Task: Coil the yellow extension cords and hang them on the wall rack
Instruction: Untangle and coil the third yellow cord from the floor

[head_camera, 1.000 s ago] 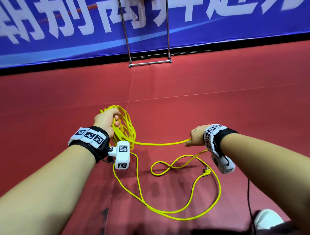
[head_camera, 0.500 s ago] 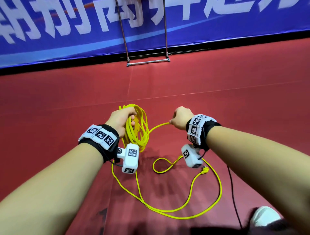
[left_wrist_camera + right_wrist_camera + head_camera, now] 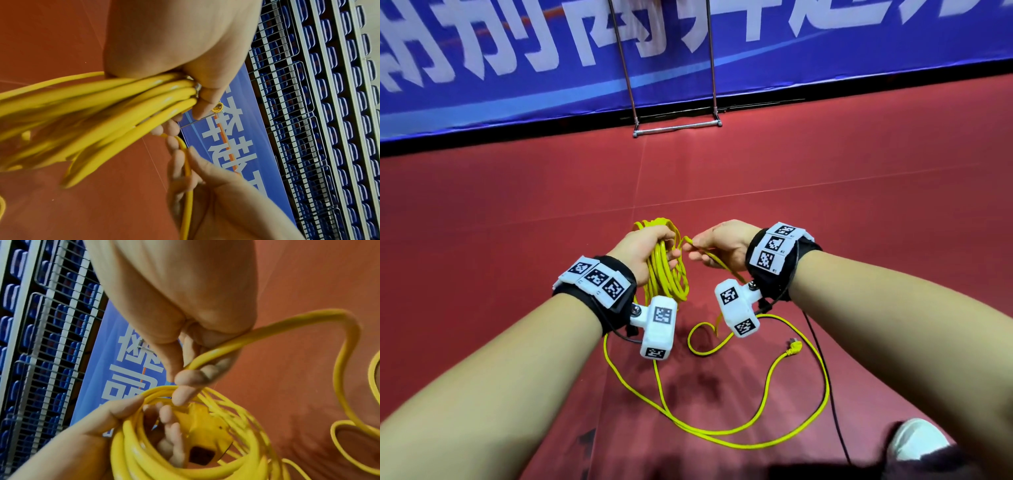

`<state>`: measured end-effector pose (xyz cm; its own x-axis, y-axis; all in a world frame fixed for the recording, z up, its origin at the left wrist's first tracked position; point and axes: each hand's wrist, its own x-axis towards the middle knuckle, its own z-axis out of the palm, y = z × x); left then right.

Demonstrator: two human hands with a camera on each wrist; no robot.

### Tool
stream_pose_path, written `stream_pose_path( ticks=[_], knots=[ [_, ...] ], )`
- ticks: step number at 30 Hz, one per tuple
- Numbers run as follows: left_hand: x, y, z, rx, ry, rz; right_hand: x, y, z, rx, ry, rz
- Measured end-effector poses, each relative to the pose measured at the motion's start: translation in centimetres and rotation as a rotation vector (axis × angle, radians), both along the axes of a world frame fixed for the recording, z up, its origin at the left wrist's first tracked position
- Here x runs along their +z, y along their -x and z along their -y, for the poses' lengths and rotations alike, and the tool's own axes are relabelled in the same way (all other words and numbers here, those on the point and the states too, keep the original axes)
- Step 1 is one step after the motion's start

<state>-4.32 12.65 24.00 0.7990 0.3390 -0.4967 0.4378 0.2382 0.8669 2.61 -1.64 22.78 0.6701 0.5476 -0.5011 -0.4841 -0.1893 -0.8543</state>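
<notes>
Here the right hand point(image 3: 722, 246), pinching the thin yellow rubber cord point(image 3: 767, 435), was just right of the left hand point(image 3: 645, 251), which gripped the hanging yellow coil point(image 3: 667, 281).

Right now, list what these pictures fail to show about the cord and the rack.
- Rack: head view's top edge cuts off its upper part.
- Coil: loop count unclear; left hand covers the bundle, left wrist view blurs it.
- Loose cord: right hand and its wrist camera hide a stretch.

Blue banner point(image 3: 791, 61): large white Chinese characters, cropped, unreadable; wrist bands point(image 3: 774, 248): square coded markers.
</notes>
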Motion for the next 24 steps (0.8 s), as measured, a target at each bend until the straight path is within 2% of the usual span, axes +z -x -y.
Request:
stream_pose_path(
  ticks=[4, 8, 15, 17, 20, 22, 24],
  knots=[
    [-0.1, 0.0, 0.6, -0.044, 0.011, -0.007, 0.5, 0.4, -0.9, -0.033, -0.06, -0.072],
    [-0.4, 0.4, 0.7, -0.014, 0.018, 0.009, 1.3, 1.0, -0.1, 0.192, -0.057, -0.018],
    [-0.7, 0.1, -1.3, 0.226, -0.003, 0.069, 0.3, 1.9, 1.5, 0.462, 0.027, 0.245],
    [-0.8, 0.0, -1.9, 0.25, 0.025, 0.099, 0.0, 1.5, 1.9, 0.437, 0.008, 0.332],
    [-0.6, 0.2, -2.0, 0.156, 0.083, 0.132, -0.2, 0.8, 1.2, 0.259, -0.034, 0.43],
    [-0.6, 0.3, -1.6, 0.083, 0.123, 0.125, -0.3, 0.6, 0.7, 0.134, -0.057, 0.444],
    [-0.7, 0.3, -1.2, 0.071, 0.132, 0.113, -0.3, 0.7, 0.3, 0.093, -0.067, 0.438]
  ],
)
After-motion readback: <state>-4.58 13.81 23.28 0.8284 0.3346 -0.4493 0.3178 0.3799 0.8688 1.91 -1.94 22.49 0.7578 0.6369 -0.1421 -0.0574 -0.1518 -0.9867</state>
